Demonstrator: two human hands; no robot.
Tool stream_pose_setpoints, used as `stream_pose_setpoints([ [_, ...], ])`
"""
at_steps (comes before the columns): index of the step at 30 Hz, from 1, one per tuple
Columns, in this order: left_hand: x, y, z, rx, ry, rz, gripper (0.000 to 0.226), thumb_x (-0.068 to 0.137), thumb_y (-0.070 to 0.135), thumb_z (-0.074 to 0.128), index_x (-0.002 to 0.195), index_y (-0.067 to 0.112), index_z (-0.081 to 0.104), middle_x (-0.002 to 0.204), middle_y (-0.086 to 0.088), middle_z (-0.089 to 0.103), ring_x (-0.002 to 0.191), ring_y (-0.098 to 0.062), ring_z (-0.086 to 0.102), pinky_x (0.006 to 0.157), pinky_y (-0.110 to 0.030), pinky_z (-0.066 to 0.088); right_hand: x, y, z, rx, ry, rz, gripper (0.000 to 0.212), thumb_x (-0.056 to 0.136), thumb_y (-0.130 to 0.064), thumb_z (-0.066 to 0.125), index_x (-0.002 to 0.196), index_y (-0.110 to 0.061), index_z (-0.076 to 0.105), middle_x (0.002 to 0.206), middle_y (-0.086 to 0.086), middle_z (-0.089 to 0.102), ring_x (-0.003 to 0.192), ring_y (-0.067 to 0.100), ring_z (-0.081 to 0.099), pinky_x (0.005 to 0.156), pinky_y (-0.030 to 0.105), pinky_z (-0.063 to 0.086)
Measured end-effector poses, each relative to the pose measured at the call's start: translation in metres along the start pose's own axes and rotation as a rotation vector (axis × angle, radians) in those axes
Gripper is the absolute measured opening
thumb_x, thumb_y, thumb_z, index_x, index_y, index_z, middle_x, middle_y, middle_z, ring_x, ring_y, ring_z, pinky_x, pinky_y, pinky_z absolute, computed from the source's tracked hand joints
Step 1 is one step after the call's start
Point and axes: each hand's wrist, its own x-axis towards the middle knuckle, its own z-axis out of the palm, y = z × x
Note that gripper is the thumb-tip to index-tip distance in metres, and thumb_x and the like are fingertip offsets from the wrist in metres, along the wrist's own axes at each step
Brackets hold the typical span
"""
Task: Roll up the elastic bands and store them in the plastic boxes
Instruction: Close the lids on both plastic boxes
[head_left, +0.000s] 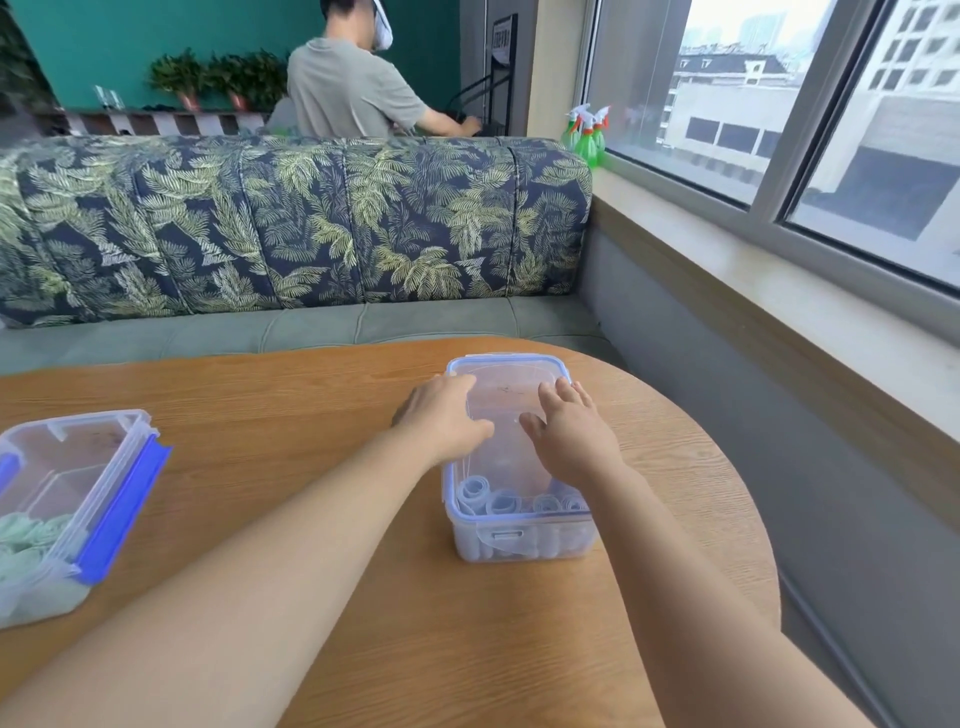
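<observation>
Lid (506, 387) under left hand (441, 415) and right hand (571, 434), both flat (rolled bands (501, 501) beneath); second box (67, 457) far left.

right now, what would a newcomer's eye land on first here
First, the left hand and right hand lying flat on the clear lid of a plastic box in the middle of the table, with rolled blue bands showing through its near end. Then a second box at the table's left edge with pale green bands inside, its blue clip sticking out. Behind, a leaf-print sofa fills the background.
</observation>
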Motion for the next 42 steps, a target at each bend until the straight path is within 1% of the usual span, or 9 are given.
stream_pose_setpoints([
  [2, 0.010, -0.001, -0.001, 0.034, -0.088, 0.047, 0.071, 0.087, 0.044, 0.065, 0.148, 0.020, 0.037, 0.157, -0.002, 0.032, 0.143, -0.024, 0.031, 0.114, -0.038, 0.031, 0.002, -0.001, -0.004, -0.051, 0.014, 0.002, 0.048, 0.102, -0.040, 0.036, 0.142, -0.013, 0.036, 0.153, 0.007, 0.029, 0.144, 0.025, 0.020, 0.105, 0.041, 0.035],
  [5, 0.025, -0.007, -0.006, 0.113, -0.159, 0.060, 0.076, 0.084, 0.052, 0.066, 0.148, 0.024, 0.037, 0.156, -0.002, 0.034, 0.142, -0.024, 0.033, 0.114, -0.038, 0.032, 0.016, -0.002, -0.018, -0.145, 0.057, -0.018, 0.045, 0.097, -0.041, 0.046, 0.130, -0.011, 0.050, 0.137, 0.010, 0.046, 0.127, 0.029, 0.038, 0.097, 0.039, 0.038],
  [9, 0.031, -0.010, -0.006, 0.182, -0.189, 0.099, 0.073, 0.083, 0.056, 0.065, 0.145, 0.025, 0.042, 0.152, -0.002, 0.039, 0.138, -0.025, 0.038, 0.110, -0.041, 0.036, 0.055, -0.009, -0.029, -0.097, 0.080, -0.150, 0.040, 0.096, -0.035, 0.051, 0.124, -0.006, 0.054, 0.132, 0.013, 0.052, 0.126, 0.032, 0.042, 0.100, 0.038, 0.035],
  [12, 0.035, -0.017, -0.003, 0.186, -0.181, 0.116, 0.078, 0.082, 0.060, 0.064, 0.148, 0.030, 0.036, 0.158, 0.003, 0.030, 0.142, -0.022, 0.033, 0.111, -0.041, 0.035, 0.082, -0.011, -0.028, -0.010, -0.038, -0.112, 0.039, 0.098, -0.028, 0.049, 0.125, -0.001, 0.055, 0.129, 0.016, 0.057, 0.123, 0.034, 0.048, 0.100, 0.038, 0.040],
  [16, 0.039, -0.024, 0.001, 0.209, -0.154, 0.133, 0.079, 0.081, 0.065, 0.061, 0.149, 0.035, 0.033, 0.160, 0.011, 0.020, 0.146, -0.017, 0.025, 0.114, -0.041, 0.031, 0.104, -0.004, -0.021, 0.146, -0.054, -0.074, 0.027, 0.096, -0.024, 0.052, 0.104, -0.002, 0.065, 0.103, 0.014, 0.066, 0.100, 0.033, 0.059, 0.080, 0.035, 0.046],
  [23, 0.038, -0.022, 0.003, 0.237, -0.130, 0.131, 0.077, 0.083, 0.065, 0.059, 0.149, 0.037, 0.032, 0.160, 0.014, 0.019, 0.147, -0.015, 0.023, 0.114, -0.040, 0.031, 0.111, -0.003, -0.026, 0.240, -0.110, -0.072, 0.027, 0.094, -0.022, 0.057, 0.112, -0.006, 0.068, 0.103, 0.010, 0.067, 0.086, 0.022, 0.056, 0.076, 0.029, 0.046],
  [28, 0.039, -0.023, 0.004, 0.237, -0.135, 0.129, 0.077, 0.082, 0.066, 0.059, 0.148, 0.035, 0.034, 0.160, 0.013, 0.019, 0.147, -0.015, 0.023, 0.114, -0.041, 0.031, 0.117, -0.025, -0.020, 0.123, -0.141, -0.137, 0.041, 0.090, -0.007, 0.050, 0.128, -0.016, 0.062, 0.131, 0.004, 0.062, 0.121, 0.026, 0.055, 0.105, 0.040, 0.042],
  [37, 0.038, -0.019, 0.001, 0.274, -0.157, 0.110, 0.077, 0.082, 0.067, 0.058, 0.148, 0.036, 0.033, 0.160, 0.012, 0.018, 0.147, -0.018, 0.023, 0.112, -0.041, 0.031, 0.125, -0.034, -0.013, 0.179, -0.202, -0.092, 0.035, 0.092, -0.008, 0.047, 0.118, -0.018, 0.068, 0.120, 0.004, 0.066, 0.113, 0.027, 0.058, 0.104, 0.047, 0.041],
  [42, 0.038, -0.017, 0.000, 0.274, -0.159, 0.104, 0.075, 0.084, 0.065, 0.058, 0.148, 0.036, 0.033, 0.160, 0.013, 0.017, 0.146, -0.019, 0.024, 0.112, -0.041, 0.031, 0.103, -0.033, -0.009, -0.053, -0.110, -0.125, 0.040, 0.101, -0.021, 0.039, 0.139, -0.015, 0.050, 0.143, 0.008, 0.051, 0.137, 0.026, 0.037, 0.113, 0.035, 0.021],
])
